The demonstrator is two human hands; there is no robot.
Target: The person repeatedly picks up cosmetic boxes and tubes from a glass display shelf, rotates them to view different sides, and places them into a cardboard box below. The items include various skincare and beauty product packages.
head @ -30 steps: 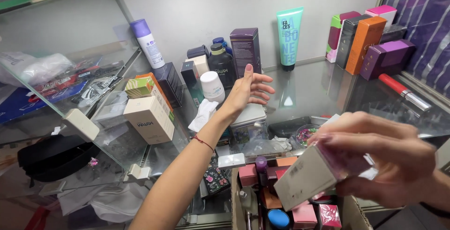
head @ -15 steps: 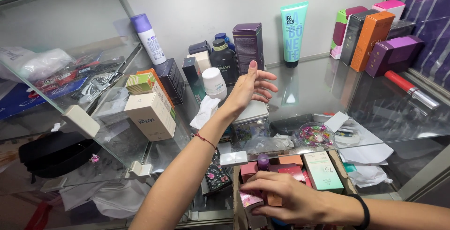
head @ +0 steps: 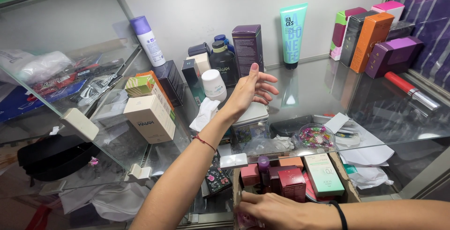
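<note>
On the left of the glass shelf (head: pixel 300 94) one cream carton (head: pixel 151 117) leans against one orange box (head: pixel 159 89), propped rather than standing, beside one white spray can (head: pixel 147 40); your left hand (head: pixel 251 89) hovers over the shelf's middle, fingers spread and gripping nothing, just beside one white jar (head: pixel 214 84); your right hand (head: pixel 272 209) is down in the cardboard box (head: pixel 344 181) below the shelf, fingers curled among the small pink and red cartons (head: pixel 291 183), though you cannot tell whether it grips one; at the right stands one teal tube (head: pixel 293 33) upright on its cap, and four boxes lean together by the wall.
</note>
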